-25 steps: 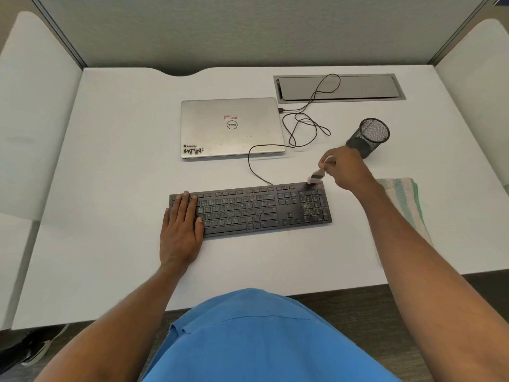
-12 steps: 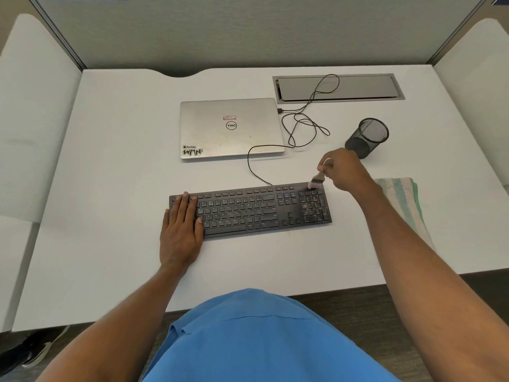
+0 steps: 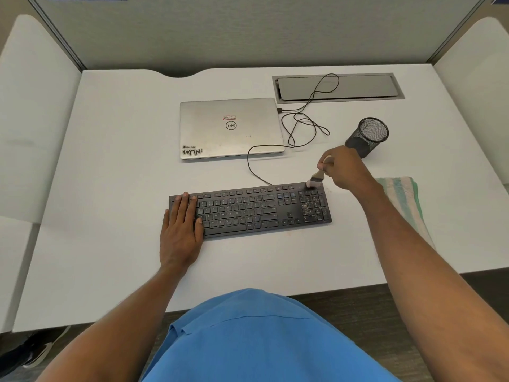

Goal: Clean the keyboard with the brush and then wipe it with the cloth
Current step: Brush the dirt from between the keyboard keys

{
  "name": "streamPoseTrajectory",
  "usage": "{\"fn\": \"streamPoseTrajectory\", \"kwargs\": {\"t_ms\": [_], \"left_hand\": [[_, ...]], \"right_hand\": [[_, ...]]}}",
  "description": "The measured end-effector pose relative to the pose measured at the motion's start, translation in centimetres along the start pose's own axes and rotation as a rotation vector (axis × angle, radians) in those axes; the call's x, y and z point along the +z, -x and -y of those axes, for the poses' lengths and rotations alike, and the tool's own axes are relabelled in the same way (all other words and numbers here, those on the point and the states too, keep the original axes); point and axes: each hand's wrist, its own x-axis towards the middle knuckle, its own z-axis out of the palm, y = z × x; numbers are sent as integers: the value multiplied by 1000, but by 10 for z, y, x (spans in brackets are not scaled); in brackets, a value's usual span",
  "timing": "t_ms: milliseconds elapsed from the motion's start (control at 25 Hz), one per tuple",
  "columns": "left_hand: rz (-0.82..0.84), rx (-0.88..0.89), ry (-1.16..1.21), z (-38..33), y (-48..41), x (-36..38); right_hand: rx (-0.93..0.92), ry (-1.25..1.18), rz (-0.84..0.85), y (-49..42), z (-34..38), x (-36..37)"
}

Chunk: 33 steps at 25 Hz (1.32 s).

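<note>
A white desk (image 3: 110, 188) with a scooped notch in its far edge carries everything. A black keyboard (image 3: 248, 213) lies flat near the middle, its long side roughly parallel to the front edge. Beyond it sits a closed silver laptop (image 3: 231, 128) with stickers on its lid. A thin black cable (image 3: 248, 159) leaves the keyboard's far edge, curls in loose loops to the right of the laptop, and reaches a plug at the laptop's right side; one loop lies over a grey hatch (image 3: 338, 86) set into the desktop. A black mesh cup (image 3: 367, 136) stands right of the loops. A striped cloth (image 3: 405, 199) lies folded near the right edge.
</note>
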Motion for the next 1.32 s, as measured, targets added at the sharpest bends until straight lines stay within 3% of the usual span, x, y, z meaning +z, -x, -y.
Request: {"fn": "streamPoseTrajectory", "kwargs": {"t_ms": [320,600,880,1160,1320], "left_hand": [[4,0,-2,0,0,0],[8,-1,-3,0,0,0],[12,-5,-2,0,0,0],[5,-1,16,-1,0,0],[4,0,11,-1,0,0]], "right_hand": [[54,127,25,2,-13,-8],[-20,5,59,-1,6,7],[63,109,35,-1,-7,-4],[-71,-11,100,2,32,19],[-45,4,99,2,23,19]]}}
